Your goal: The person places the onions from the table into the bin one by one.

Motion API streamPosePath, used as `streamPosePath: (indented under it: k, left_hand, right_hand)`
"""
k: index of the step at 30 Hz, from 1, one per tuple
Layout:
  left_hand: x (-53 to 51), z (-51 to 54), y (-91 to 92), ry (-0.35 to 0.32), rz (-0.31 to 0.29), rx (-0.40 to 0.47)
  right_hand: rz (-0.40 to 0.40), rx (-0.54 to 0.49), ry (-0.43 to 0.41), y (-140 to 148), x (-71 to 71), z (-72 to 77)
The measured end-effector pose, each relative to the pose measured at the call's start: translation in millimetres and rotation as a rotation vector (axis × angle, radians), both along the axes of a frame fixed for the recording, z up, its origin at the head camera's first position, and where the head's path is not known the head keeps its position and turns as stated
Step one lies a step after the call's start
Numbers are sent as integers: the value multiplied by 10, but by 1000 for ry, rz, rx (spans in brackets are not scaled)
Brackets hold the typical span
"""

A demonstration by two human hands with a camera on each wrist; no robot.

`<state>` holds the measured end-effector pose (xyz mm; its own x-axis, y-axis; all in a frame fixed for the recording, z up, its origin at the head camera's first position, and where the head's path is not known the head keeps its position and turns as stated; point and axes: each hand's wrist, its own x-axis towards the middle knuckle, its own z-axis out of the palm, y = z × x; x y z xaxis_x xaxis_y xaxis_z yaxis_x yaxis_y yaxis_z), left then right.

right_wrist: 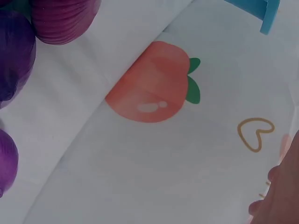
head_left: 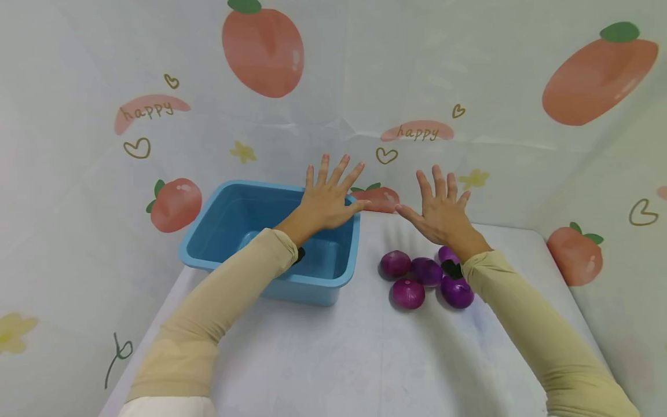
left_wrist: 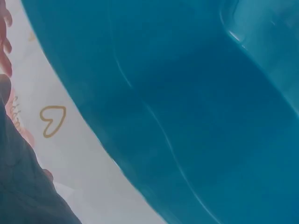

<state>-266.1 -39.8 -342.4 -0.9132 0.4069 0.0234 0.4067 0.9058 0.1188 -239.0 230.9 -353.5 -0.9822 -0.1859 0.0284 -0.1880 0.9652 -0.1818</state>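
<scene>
The left sleeve partly hides the blue basin beside purple onions.

- Five purple onions that I can see from here;
- one blue tub;
- two hands: one left hand, one right hand;
- two beige sleeves;
- one white table;
- two "happy" prints

Head view: bright, diffuse light, fairly sharp; wide-angle stretch on printed red fruit near top-right corner. Soft shadow from right arm on white tabletop, small highlights on red onions. Wrist views dimmer, hazy, soft detail. Left wrist: thin glare lines inside blue plastic tub.
</scene>
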Motion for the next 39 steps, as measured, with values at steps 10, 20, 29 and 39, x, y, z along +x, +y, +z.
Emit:
streamPosePath:
  k: [10,20,29,39]
  left_hand:
    - [13,180,-127,59,-56,95]
    - [83,509,-468,145,-106,51]
    - [326,563,-1000,180,-88,63]
    - [488,477,-1598,154,12,69]
  right_hand:
    - [83,-48,25,33,32,-129]
    - [134,-108,-40,101,131,-302]
    - [166,-105,-128,98,164,-533]
    - [231,-51,-181,46,209,-812]
